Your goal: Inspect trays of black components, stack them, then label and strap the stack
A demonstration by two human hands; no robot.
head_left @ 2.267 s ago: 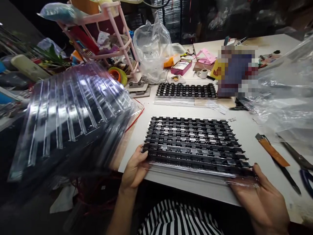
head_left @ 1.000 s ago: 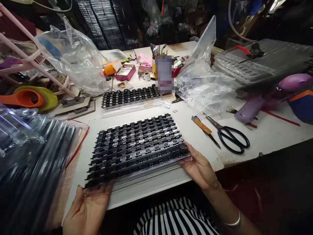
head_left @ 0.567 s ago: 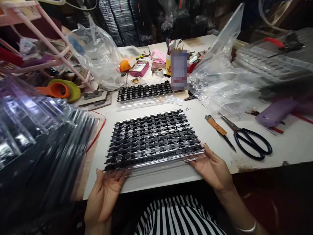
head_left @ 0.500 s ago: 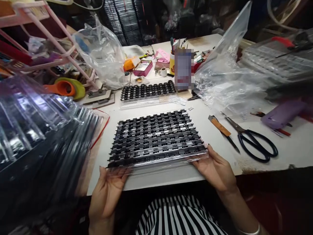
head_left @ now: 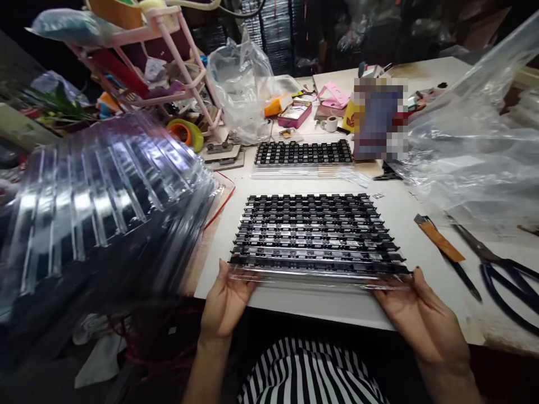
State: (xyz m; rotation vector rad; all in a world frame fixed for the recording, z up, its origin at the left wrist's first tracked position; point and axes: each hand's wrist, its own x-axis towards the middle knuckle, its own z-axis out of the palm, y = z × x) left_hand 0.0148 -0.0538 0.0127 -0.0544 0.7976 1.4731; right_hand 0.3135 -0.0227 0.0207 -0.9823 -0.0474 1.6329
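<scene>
A clear plastic tray [head_left: 311, 275] carries rows of small black plastic parts [head_left: 311, 235] over the white tabletop. At its near left corner, my left hand [head_left: 227, 300] grips the rim, thumb on the edge and fingers underneath. My right hand [head_left: 425, 317] holds the near right corner in the same way; its fingertips are partly hidden below the tray. Further back lies a second tray of black parts [head_left: 303, 152], untouched.
Left of me rises a stack of clear ridged trays [head_left: 101, 196]. On the right lie a knife with an orange wrap [head_left: 442, 241] and dark-handled scissors [head_left: 505, 278]. A pink rack [head_left: 185, 73] and clear plastic bags [head_left: 471, 151] stand behind.
My view has turned left, so the table appears shifted right and more of the tray stack shows. Both hands still hold the tray, which now looks more level.
</scene>
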